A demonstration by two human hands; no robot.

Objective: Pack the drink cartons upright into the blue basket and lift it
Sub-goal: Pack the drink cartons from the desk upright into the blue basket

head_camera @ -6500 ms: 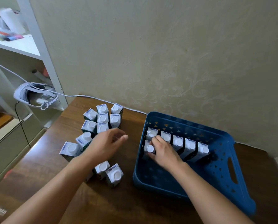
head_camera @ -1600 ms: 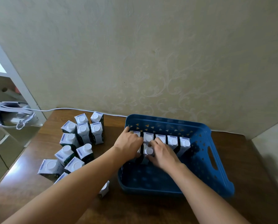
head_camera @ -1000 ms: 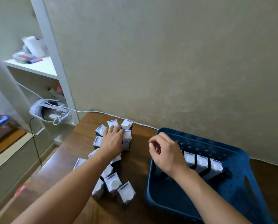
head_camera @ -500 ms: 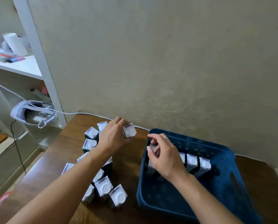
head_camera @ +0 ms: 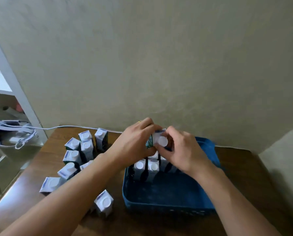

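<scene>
At the far left I see a white headset [head_camera: 9,133] lying on a low shelf beside the white shelving upright [head_camera: 14,86], and a thin white cable [head_camera: 65,128] runs from it along the back edge of the wooden table [head_camera: 244,169].

Next comes the loose group of drink cartons [head_camera: 84,150] on the table, left of the basket. Most stand upright with their round white caps up; the one nearest the left edge [head_camera: 51,183] looks tipped over, and another single carton [head_camera: 104,204] stands just beside the basket's near-left corner.

My left hand [head_camera: 133,142] reaches across over the basket's far-left part. Its fingers are wrapped round the body of one carton [head_camera: 157,139], which is held up in the air, tilted, with its cap toward the camera.

The blue basket [head_camera: 168,203] sits on the table to the right of the loose cartons, close to the wall. Inside it, toward the far side, I see packed cartons standing upright; two [head_camera: 146,167] show clearly in front, and more behind them are partly hidden by the hands. The near half of the basket floor is bare.

My right hand [head_camera: 185,150] meets the left one on the same carton, fingers curled round its cap end. Both hands grip it together above the packed rows.
</scene>
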